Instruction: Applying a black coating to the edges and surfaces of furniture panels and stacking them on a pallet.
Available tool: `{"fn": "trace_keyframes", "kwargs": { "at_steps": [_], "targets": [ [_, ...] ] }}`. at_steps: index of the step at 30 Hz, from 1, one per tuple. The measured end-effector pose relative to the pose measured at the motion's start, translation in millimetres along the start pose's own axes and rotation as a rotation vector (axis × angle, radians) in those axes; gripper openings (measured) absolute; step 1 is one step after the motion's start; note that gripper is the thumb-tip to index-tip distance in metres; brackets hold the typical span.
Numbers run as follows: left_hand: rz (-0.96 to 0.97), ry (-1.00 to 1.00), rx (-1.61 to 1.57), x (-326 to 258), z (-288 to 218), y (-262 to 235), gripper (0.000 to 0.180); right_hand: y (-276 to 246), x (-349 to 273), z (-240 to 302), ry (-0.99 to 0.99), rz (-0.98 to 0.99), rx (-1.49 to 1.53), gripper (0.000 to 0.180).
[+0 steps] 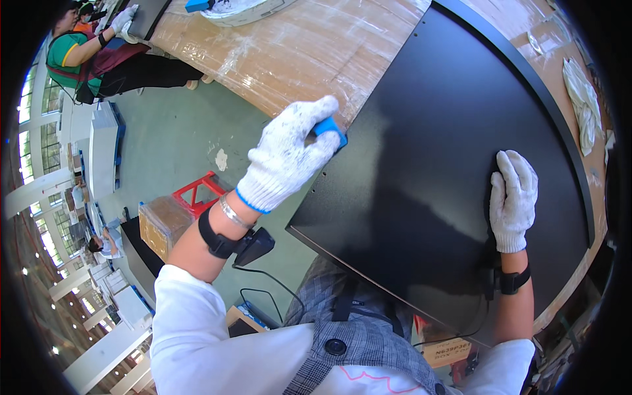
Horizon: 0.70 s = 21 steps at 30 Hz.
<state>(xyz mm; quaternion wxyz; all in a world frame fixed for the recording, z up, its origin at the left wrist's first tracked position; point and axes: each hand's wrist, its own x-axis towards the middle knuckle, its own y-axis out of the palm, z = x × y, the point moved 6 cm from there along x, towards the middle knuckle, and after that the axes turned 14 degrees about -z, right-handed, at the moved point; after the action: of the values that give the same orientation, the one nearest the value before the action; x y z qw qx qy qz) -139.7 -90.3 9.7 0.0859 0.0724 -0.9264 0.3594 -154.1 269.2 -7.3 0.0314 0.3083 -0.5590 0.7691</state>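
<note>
A large black panel (428, 171) with a raised rim along its far right side lies before me on the table. My left hand (289, 148), in a white knitted glove with a blue cuff, grips a small blue block (329, 131) at the panel's left edge. What the block is made of I cannot make out. Flat on the panel's right part rests my right hand (512, 197), gloved in white, its fingers stretched out and holding nothing. Small holes dot the panel along its left edge.
Brown film-wrapped board covers the table (263, 46). A white round tub (247, 12) with a blue piece stands at the back. A white cloth (582, 105) lies far right. Left on the floor are a red stand (201, 192) and a carton (161, 227). A co-worker (85, 62) stands far left.
</note>
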Motion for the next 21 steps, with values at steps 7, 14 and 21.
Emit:
{"fn": "trace_keyframes", "kwargs": {
  "at_steps": [7,14,21],
  "targets": [
    [-0.048,-0.022,-0.081,19.9,5.4,18.7,0.042,-0.1,-0.2,-0.4,-0.009,-0.003,-0.003,0.031],
    [-0.012,0.022,0.002,-2.9,-6.0,-4.7,0.043,-0.1,-1.9,-1.1,-0.014,-0.025,0.006,0.031],
    [-0.026,-0.013,-0.004,-2.9,9.3,7.8,0.041,1.0,-3.3,-1.9,-0.019,-0.04,0.015,0.03]
  ]
}}
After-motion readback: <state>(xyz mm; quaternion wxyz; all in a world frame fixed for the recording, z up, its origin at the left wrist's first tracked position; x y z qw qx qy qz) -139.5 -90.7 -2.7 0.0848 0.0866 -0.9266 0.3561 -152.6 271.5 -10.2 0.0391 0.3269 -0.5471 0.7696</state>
